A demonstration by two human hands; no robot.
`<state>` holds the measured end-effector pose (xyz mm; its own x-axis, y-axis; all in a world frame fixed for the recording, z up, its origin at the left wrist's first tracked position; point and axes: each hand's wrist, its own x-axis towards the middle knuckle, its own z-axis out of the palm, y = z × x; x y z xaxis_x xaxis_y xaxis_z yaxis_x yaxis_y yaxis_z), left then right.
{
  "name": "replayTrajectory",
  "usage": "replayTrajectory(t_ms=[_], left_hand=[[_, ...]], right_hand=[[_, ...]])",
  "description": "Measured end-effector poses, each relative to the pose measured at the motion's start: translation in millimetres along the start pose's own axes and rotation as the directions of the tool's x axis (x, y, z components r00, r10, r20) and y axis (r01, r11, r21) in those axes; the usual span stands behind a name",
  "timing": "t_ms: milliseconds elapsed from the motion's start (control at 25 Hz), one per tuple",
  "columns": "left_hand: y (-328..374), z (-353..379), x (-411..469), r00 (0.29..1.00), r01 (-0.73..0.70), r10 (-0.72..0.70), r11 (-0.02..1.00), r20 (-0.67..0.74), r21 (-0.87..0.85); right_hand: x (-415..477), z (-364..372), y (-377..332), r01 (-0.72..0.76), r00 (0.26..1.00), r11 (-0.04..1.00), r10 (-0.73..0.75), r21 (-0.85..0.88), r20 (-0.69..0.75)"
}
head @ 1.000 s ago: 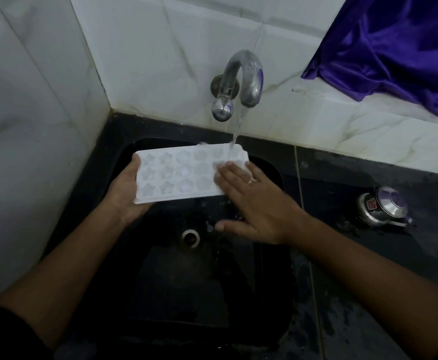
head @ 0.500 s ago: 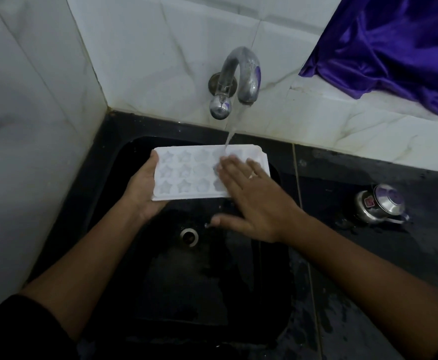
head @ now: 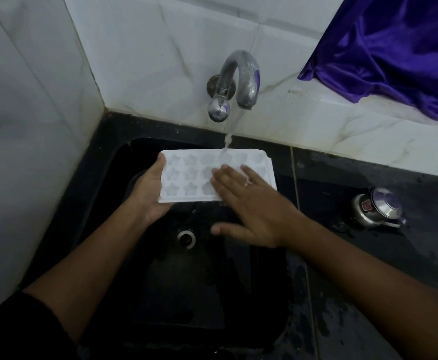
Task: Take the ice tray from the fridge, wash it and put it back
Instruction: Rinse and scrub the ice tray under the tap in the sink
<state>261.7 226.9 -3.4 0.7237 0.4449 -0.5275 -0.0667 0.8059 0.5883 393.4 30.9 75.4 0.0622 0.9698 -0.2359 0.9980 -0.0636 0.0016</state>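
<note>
Left hand point(head: 149, 194) grips the short left end of the ice tray point(head: 189, 175), thumb hooked over the rim and palm cupped beneath; the other fingers are hidden under the plastic. Right hand point(head: 255, 213) lies flat on the tray's right half, fingers straight and slightly spread across the moulds, thumb stuck out to the side over the basin, a ring point(head: 248, 182) showing on one finger.

And the tray itself: white, moulds up, star shapes showing in its left columns, held roughly level in the air above the black sink point(head: 186, 294), up near the back wall of the basin and above the drain point(head: 186, 239). Water point(head: 228, 137) runs from the curved metal tap point(head: 241, 76) and lands on the tray's far edge, just beyond the right fingertips.

Over to the right, the dark desk point(head: 368, 281) is wet and spotted, with a small steel pot point(head: 376, 210) standing on it well apart from the sink. Behind everything, the pale tiled wall point(head: 147, 48), and a purple cloth point(head: 394, 48) draped over the ledge at top right.
</note>
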Motion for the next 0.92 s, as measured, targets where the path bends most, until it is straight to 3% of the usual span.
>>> replayTrajectory(t_ms=[120,280,440,600,800,920], left_hand=[[-3,11,-2,0.999,-0.001,0.002,1.0,0.038,-0.01],[-1,7,4,1.0,0.005,-0.005,1.0,0.015,-0.02],[-16,8,10,0.997,0.061,-0.06,0.998,0.055,-0.015],[-13,5,16,0.999,0.024,-0.024,1.0,-0.027,0.0],[-24,20,11,0.999,0.033,-0.033,0.999,-0.026,0.011],[-20,23,9,0.999,0.03,-0.032,0.999,-0.037,-0.044]], right_hand=[[13,-8,7,-0.135,0.988,0.991,0.137,0.024,-0.067],[1,4,-14,0.008,1.0,1.0,-0.008,0.0,0.007],[16,-4,-1,-0.132,0.991,0.99,0.134,0.052,-0.029],[1,8,-19,0.02,0.999,1.0,-0.02,0.018,0.03],[18,-1,-8,-0.113,0.993,0.993,0.115,0.044,-0.037],[7,5,-25,0.024,1.0,1.0,-0.024,-0.003,0.009]])
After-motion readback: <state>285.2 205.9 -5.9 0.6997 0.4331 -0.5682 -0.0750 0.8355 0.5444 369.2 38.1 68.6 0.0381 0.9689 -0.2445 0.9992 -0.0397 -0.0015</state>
